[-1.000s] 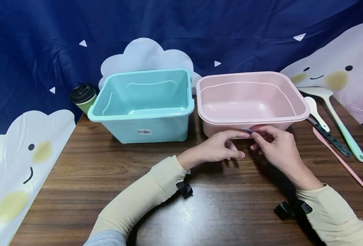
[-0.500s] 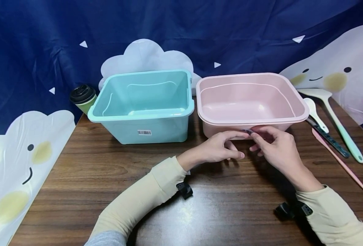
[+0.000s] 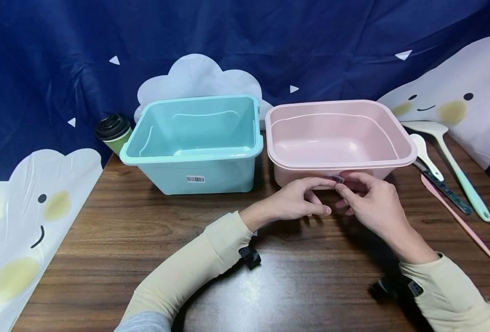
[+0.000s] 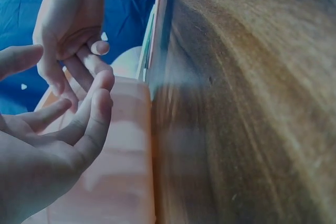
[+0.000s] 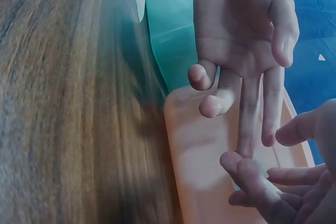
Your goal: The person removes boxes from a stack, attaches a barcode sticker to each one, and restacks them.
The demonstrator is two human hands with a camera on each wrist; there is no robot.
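Observation:
A small barcode sticker (image 3: 337, 179) is at the front wall of the pink basin (image 3: 377, 173), below its rim. My left hand (image 3: 296, 198) reaches in from the left, its index fingertip at the sticker's left edge and its other fingers loose. From the other side, my right hand (image 3: 373, 200) holds its thumb tip just under the sticker and its index finger beside it against the wall. In the right wrist view, thumb and fingers of the right hand (image 5: 294, 182) stand apart. Whether the sticker's edge is lifted cannot be made out.
A turquoise bin (image 3: 195, 173) with a barcode stands left of the basin, a lidded green cup (image 3: 118, 138) beside it. On the right lie a mint-handled turner (image 3: 462, 173), a white spoon (image 3: 425, 154), a dark-handled utensil (image 3: 450, 193) and a pink spatula (image 3: 460, 219).
My right thumb has shifted slightly down and left, so more of the barcode sticker shows. The left hand keeps its place; the basin and bin stay put.

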